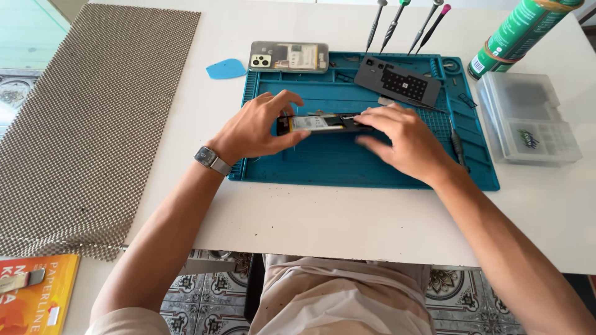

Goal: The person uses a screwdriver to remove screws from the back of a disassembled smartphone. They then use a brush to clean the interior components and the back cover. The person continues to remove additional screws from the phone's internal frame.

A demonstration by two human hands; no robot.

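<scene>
White table [323, 217] bears a blue work mat [372, 170], grey mesh sheet [87, 118], blue pick [226, 69], green can [520, 34], clear plastic box [531, 118], orange package [37, 291].

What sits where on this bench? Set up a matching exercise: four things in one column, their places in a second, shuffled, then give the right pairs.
Things:
1. opened phone
2. blue pick
3. green spray can
4. clear plastic box

Places:
A. on the white table, left of the mat's far corner
B. right of the mat, near its edge
C. held between the left hand and right hand, over the blue mat
D. at the far right corner, beyond the box

Pairs: 1-C, 2-A, 3-D, 4-B
</scene>
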